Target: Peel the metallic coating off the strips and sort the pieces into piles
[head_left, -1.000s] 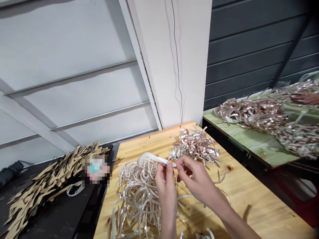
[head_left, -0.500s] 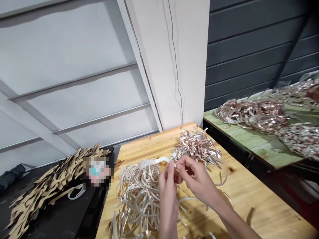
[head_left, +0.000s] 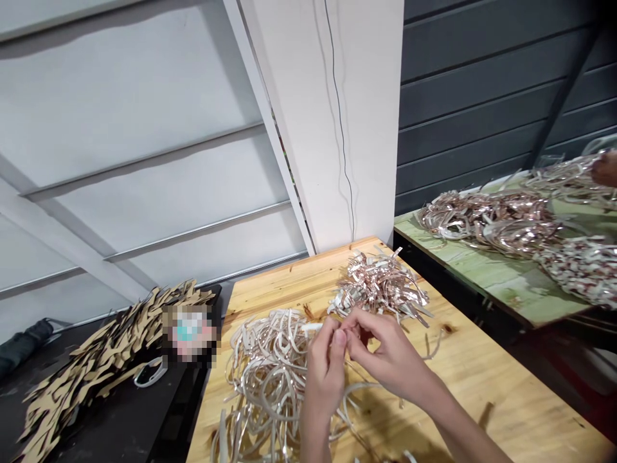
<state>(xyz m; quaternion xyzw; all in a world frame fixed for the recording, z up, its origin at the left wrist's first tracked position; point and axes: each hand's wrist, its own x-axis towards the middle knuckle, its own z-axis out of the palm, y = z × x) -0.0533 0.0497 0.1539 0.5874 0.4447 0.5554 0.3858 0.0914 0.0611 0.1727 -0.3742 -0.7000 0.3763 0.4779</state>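
My left hand (head_left: 326,366) is closed in a pinch on a white strip (head_left: 312,327), whose short end shows left of the fingers. Fingertip to fingertip with it, my right hand (head_left: 380,344) is pinched too, seemingly on the same strip; the fingers hide most of it. Under and left of the hands lies a tangled heap of long white and shiny strips (head_left: 270,373) on the wooden table (head_left: 482,379). Just behind the hands sits a pile of shorter, shiny rose-gold and white strips (head_left: 380,283).
On the left, a black table (head_left: 120,424) carries a pile of brown wavy cut pieces (head_left: 106,347) and a white ring-shaped thing (head_left: 150,373). A green-topped table (head_left: 506,276) at right holds more shiny strip bundles (head_left: 486,218). Another person's hand (head_left: 605,168) reaches in there.
The white strip's long visible end has shortened to a stub beside my left fingers. My left hand has turned, its thumb now pressed toward the right hand. Another person's hand has appeared at far right.
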